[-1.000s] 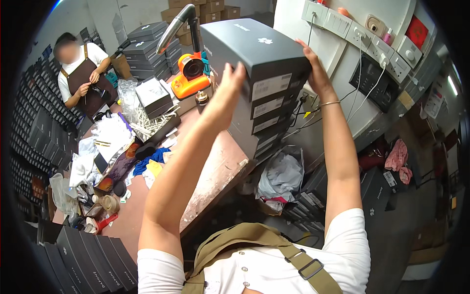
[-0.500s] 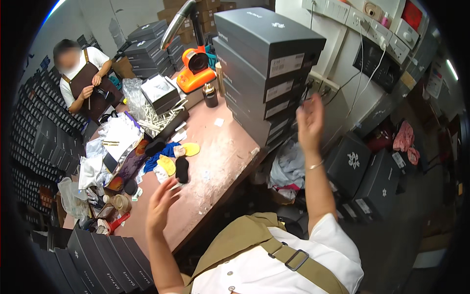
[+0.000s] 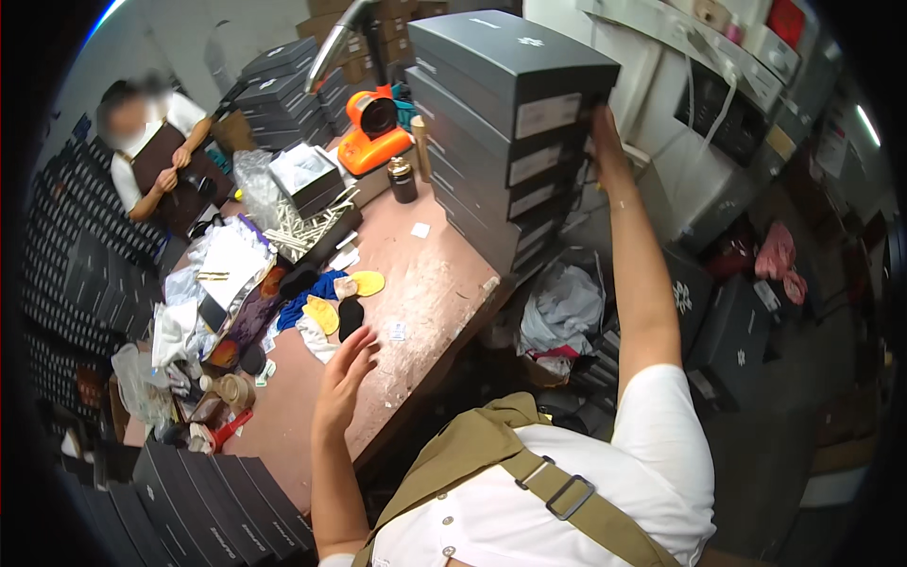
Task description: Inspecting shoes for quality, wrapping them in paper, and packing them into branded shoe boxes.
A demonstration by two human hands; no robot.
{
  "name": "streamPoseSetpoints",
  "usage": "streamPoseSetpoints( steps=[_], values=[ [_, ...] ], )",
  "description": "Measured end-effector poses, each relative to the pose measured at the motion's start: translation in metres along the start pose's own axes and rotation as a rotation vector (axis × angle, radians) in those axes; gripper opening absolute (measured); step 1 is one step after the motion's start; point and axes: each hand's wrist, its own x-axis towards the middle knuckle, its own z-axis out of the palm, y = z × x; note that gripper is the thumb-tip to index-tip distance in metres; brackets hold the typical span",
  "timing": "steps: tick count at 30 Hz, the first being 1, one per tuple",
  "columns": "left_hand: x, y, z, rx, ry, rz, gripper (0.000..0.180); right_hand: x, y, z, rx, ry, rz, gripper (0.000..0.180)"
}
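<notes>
A tall stack of dark grey shoe boxes (image 3: 515,66) stands at the far right corner of the table. My right hand (image 3: 607,146) is raised at the right side of the stack, close to the upper boxes. It is seen edge-on, its fingers look stretched out but are blurred and shaded; whether they touch the cardboard I cannot tell. My left hand (image 3: 346,380) hovers over the near part of the table with fingers apart, holding nothing. Just beyond it lie a black pad (image 3: 350,317) and yellow pads (image 3: 367,283).
An orange tool stand (image 3: 376,142), a dark bottle (image 3: 402,180) and a box of white sticks (image 3: 307,231) occupy the pinkish table (image 3: 416,302). More shoe boxes (image 3: 217,501) stand lower left. A bag (image 3: 565,307) sits below right. Across the table, a co-worker (image 3: 165,156) handles something dark.
My right hand has moved up and forward to the stack's right side. My left hand has shifted right. The view has tilted slightly, and the boxes stay stacked.
</notes>
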Motion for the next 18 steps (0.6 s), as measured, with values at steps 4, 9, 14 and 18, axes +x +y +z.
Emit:
streamPoseSetpoints(
  steps=[4,9,14,18],
  values=[
    [0.076,-0.001,0.057,0.023,-0.066,0.071,0.059,-0.023,0.050,-0.001,0.059,-0.150,0.273,0.083],
    [0.202,0.011,0.161,0.231,0.009,0.187,0.085,-0.023,0.093,-0.019,-0.163,-0.150,0.108,0.055],
    [0.221,0.005,0.219,0.260,-0.037,0.189,0.106,-0.014,0.086,-0.027,0.054,-0.137,0.216,0.059],
    [0.198,0.015,0.227,0.325,-0.224,0.287,0.105,0.000,0.096,-0.046,0.087,-0.119,0.194,0.065]
  ],
)
